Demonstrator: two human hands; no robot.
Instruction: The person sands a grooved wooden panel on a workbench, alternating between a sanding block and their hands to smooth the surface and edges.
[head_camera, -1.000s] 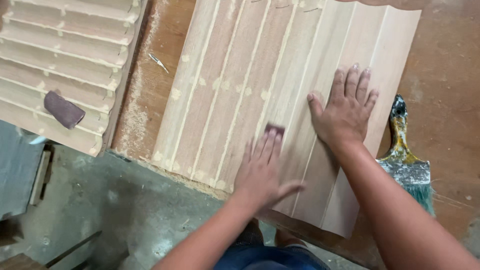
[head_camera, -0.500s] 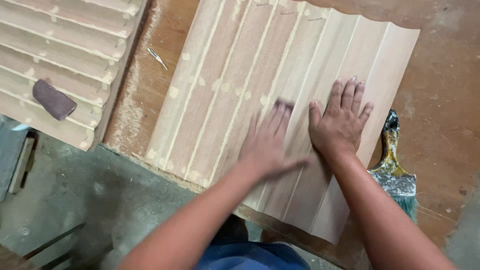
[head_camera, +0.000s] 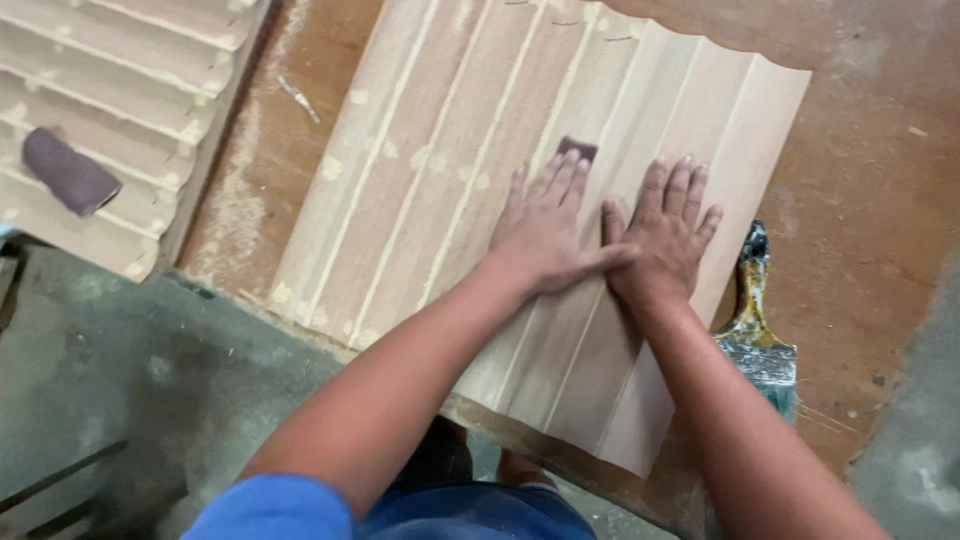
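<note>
1. Left hand (head_camera: 545, 225) presses a dark sandpaper scrap (head_camera: 577, 150) flat under its fingertips – fingers together.
2. Right hand (head_camera: 665, 235) lies spread just beside it, palm down.
3. Both rest on the fluted panel (head_camera: 430, 190) – pale wood, filler-spotted, ridged lengthwise.
4. A paintbrush (head_camera: 757, 335) lies right of the panel.

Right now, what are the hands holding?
The left hand presses a dark sandpaper piece under its fingertips. The right hand lies flat on the fluted wood panel.

Two fluted panels (head_camera: 420, 180) (head_camera: 110, 110), two sandpaper pieces (head_camera: 577, 151) (head_camera: 68, 170) (both dark), one paintbrush (head_camera: 760, 330).
</note>
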